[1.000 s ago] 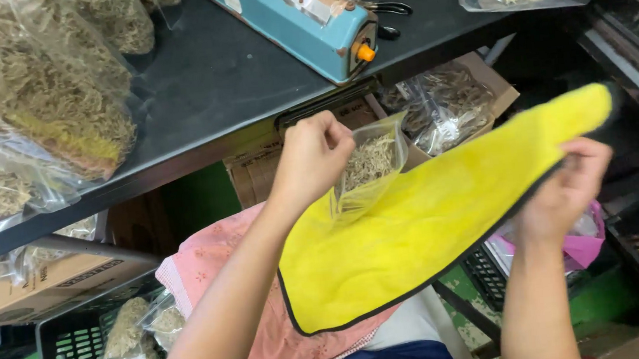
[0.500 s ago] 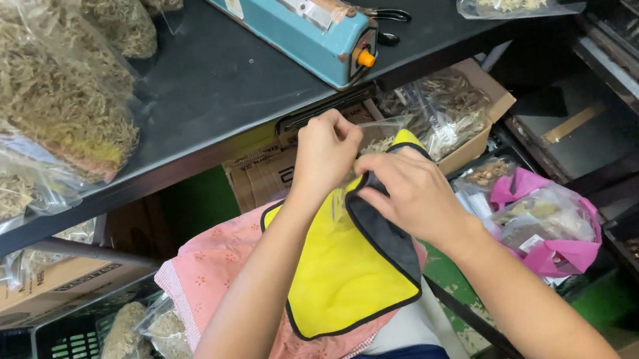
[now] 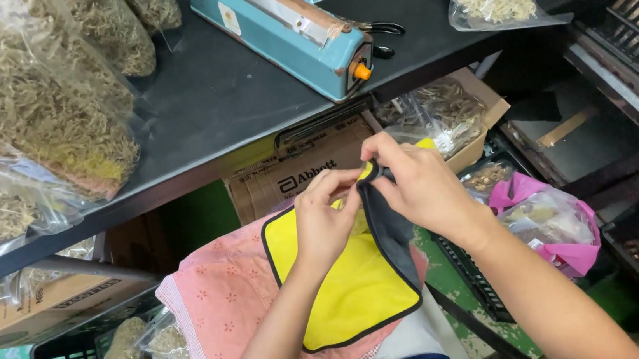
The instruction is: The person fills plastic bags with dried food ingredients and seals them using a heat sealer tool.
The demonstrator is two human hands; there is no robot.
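Cloth (image 3: 345,286) now folded, hanging lengthwise toward the lap — both hands' fingers (image 3: 351,188) pinching its top.

cloth (image 3: 348,278) on lap | sealer (image 3: 286,30) on table (image 3: 225,95) (behind hands (image 3: 372,198))

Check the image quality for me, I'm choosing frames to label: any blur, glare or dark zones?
Head view: both hands, left hand and right hand, and the yellow cloth are sharp and evenly lit; clear bags show mild glare; the crates at right sit in shadow.
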